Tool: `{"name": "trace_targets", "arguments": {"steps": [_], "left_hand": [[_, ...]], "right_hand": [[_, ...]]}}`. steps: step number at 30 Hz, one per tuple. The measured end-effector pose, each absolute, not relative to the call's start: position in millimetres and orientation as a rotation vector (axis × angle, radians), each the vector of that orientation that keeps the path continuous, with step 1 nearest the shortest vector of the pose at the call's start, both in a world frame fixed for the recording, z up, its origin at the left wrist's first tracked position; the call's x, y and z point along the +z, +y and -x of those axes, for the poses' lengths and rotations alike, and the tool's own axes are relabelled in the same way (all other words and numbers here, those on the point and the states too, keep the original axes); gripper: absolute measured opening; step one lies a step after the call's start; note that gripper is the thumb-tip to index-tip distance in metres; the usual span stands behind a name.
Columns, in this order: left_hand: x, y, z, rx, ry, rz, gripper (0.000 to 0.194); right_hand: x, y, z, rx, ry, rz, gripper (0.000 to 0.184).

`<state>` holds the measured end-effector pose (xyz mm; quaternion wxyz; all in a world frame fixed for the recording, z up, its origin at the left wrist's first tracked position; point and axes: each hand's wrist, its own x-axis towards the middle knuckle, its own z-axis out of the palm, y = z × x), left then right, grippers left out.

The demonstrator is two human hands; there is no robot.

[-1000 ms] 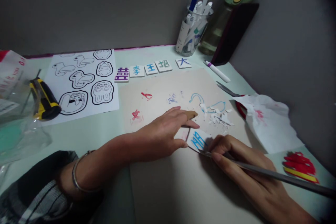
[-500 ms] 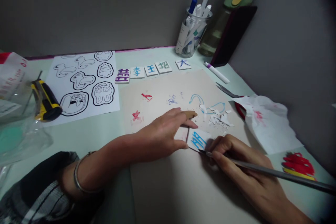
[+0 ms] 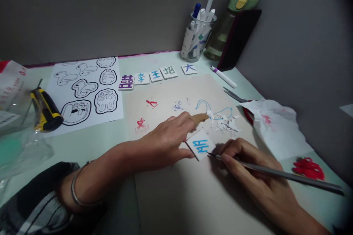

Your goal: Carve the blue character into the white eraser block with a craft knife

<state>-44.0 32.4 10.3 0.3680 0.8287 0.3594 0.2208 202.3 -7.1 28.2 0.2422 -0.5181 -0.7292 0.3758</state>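
1. Right hand (image 3: 256, 169) closed pen-style on slim pointed tool (image 3: 275, 172); tip at marked tile's (image 3: 200, 145) right edge.
2. Left hand (image 3: 165, 137) against tile's left side; pinch or press, can't tell.
3. Tile, flat on board (image 3: 165, 198), since turned; another edge faces tip.
4. White scraps (image 3: 228, 124) crowd its far side; scissors (image 3: 235, 94) farther right, partly under paper (image 3: 278, 128).
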Motion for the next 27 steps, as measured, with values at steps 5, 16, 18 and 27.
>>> {"name": "trace_targets", "arguments": {"steps": [5, 16, 18, 27], "left_hand": [[11.2, 28.6, 41.9, 0.540, 0.777, -2.177, 0.073], [3.8, 26.3, 38.8, 0.585, 0.881, -2.159, 0.080], [2.6, 26.1, 38.5, 0.595, 0.878, -2.178, 0.079], [2.3, 26.3, 38.2, 0.579, 0.905, -2.178, 0.078]], "right_hand": [[27.4, -7.8, -202.9, 1.016, -1.995, 1.407, 0.027], [28.1, -10.7, -202.0, 0.989, -1.958, 1.415, 0.026], [27.5, -11.5, -202.2, 0.980, -1.926, 1.394, 0.025], [26.6, -12.8, -202.2, 0.973, -1.921, 1.352, 0.023]]}}
